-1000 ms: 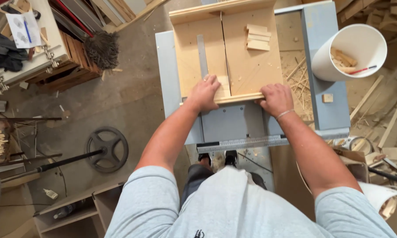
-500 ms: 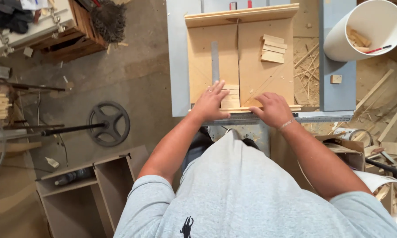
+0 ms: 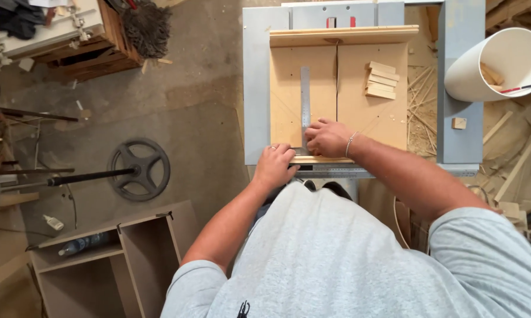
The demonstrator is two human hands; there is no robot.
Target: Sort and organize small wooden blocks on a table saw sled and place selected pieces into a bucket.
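Wooden sled point(image 3: 359, 112): flat light-brown panel with a raised fence along its 12 o'clock edge and a rail along its 6 o'clock edge, lying on the grey saw table point(image 3: 256, 88); a narrow slot runs down its middle. Metal ruler point(image 3: 305, 97): grey strip lying flat on the sled, just at 9 o'clock of the slot, pointing 12 to 6. Right hand point(image 3: 327, 138): fingers curled down onto the ruler's 6 o'clock end, pressing it to the panel; whether they pinch it cannot be told. Left hand point(image 3: 275, 165): at 8 o'clock of the right hand, fingers bent over the sled's near rail at its 9 o'clock corner, gripping the edge. Stack of small wood blocks point(image 3: 381, 80): on the sled at 2 o'clock of the right hand, well apart from it. White bucket point(image 3: 501, 62): at 3 o'clock beyond the table, scraps inside. Black wheel point(image 3: 139, 169): on the floor at 9 o'clock
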